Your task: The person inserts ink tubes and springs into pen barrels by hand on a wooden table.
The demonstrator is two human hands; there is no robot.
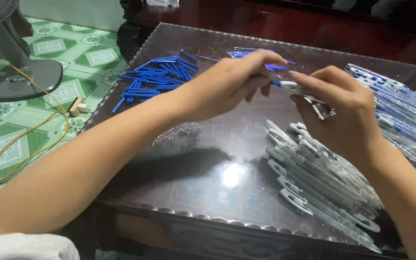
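above the middle of the dark glossy worktop (208,168), the person's right hand (347,115) holds a clear pen barrel (297,89) with a blue tip, its fingers clamped round the barrel's rear half so the tip points left. the left hand (232,82) meets it at that tip, thumb and forefinger pinched together on the blue end; whether a small part sits between them cannot be told. the barrel looks light, stiff and smooth, likely a little slippery, so a grip round its middle seems steadier than one near the narrow tip, which looks the more delicate end. below the right hand lies a fanned pile of clear barrels with white clips (323,188), touching one another. to the far right rests a heap of pens with blue parts (400,110). at the far left of the worktop lies a scatter of blue refill tubes (155,79), and nearer the left forearm a small cluster of tiny metal springs (181,130). on the tiled floor stand a fan base (22,77) and a yellow cord (30,135).
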